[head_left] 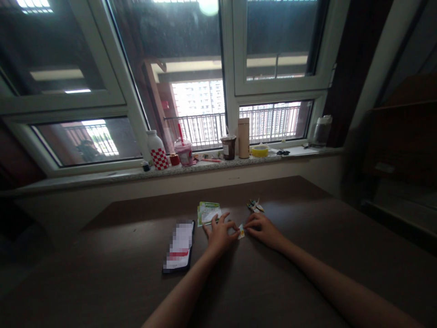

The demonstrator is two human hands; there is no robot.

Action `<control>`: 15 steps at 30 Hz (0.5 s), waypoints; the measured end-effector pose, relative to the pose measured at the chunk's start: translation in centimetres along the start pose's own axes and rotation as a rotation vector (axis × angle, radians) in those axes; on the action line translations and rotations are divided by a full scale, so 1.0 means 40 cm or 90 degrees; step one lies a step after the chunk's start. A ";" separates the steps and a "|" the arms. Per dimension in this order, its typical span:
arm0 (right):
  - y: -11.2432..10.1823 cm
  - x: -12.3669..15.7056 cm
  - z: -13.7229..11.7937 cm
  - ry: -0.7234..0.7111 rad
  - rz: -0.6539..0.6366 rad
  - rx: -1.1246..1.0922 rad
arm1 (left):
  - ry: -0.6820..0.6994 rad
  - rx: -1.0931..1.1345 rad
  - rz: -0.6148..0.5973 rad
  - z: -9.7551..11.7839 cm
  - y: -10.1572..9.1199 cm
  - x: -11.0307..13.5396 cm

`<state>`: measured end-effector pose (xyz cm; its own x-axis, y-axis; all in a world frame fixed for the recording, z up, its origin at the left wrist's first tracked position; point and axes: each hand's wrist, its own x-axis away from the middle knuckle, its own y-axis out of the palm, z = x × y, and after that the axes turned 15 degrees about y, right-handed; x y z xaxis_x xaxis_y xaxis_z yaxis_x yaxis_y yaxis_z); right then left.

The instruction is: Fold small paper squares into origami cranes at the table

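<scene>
Between my two hands is a small pale paper piece [241,232] with a yellow mark on it. My left hand [220,233] pinches its left edge with thumb and forefinger, the other fingers spread. Closed fingertips of my right hand [263,228] pinch at its upper right side. Just beyond my left hand lie green and white printed sheets [209,210], partly covered by the fingers. A little pile of crumpled paper scraps [255,206] sits past my right hand. To the left, a phone [179,246] lies face up, its screen blurred out.
On the windowsill [133,174] stand a checkered bottle [157,152], a pink drink cup [184,151], a dark drink cup [228,146], a tan flask [243,138], yellow tape [259,151] and black scissors [283,153]. The brown table [119,237] ends before the sill.
</scene>
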<state>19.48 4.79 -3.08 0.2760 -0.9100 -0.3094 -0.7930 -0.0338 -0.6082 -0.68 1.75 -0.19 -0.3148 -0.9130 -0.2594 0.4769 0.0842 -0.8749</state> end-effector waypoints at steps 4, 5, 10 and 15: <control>0.003 0.005 0.003 -0.012 -0.019 0.024 | -0.002 -0.008 -0.003 0.001 -0.002 -0.001; 0.003 0.005 0.004 -0.009 -0.021 0.026 | 0.000 -0.010 -0.004 0.001 -0.002 0.000; 0.002 0.001 0.010 0.010 -0.038 0.028 | 0.006 -0.013 0.003 0.002 -0.004 0.001; 0.000 0.000 0.013 0.027 -0.056 0.050 | 0.009 -0.011 -0.003 0.003 -0.006 0.001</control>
<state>19.78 5.02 -3.44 0.3183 -0.9215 -0.2224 -0.7216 -0.0834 -0.6873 -0.70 1.67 0.06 -0.3284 -0.9077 -0.2611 0.4618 0.0869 -0.8827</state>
